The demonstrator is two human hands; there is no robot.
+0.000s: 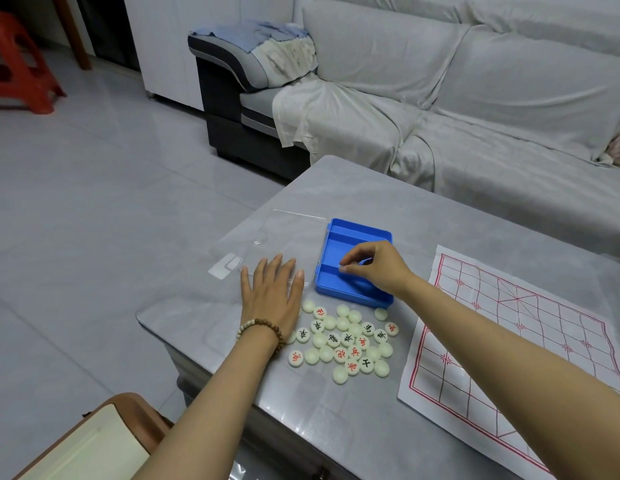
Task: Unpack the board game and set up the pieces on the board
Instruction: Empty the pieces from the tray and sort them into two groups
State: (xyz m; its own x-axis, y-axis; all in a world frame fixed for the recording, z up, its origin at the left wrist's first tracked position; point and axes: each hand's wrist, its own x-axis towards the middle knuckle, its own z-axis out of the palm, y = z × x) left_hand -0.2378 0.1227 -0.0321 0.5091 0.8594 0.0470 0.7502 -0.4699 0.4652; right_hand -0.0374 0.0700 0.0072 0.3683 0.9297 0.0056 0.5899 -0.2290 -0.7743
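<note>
The left hand (272, 292) lies flat and wide, probably steadying the clear plastic lid (287, 233). The right hand (374, 268) pinches narrow in the blue plastic tray (357, 232); holding what, I cannot tell. Round cream pieces (343, 341) heap nearer, left of the red-lined paper board (509, 341).

The left hand (272, 292) lies flat on the clear lid (287, 233). The right hand (374, 268), fingers curled, sits over the blue tray (350, 233). Round pieces (343, 341) are heaped on the wrist side of both hands, and the paper board (509, 341) lies to the right of the right hand.
</note>
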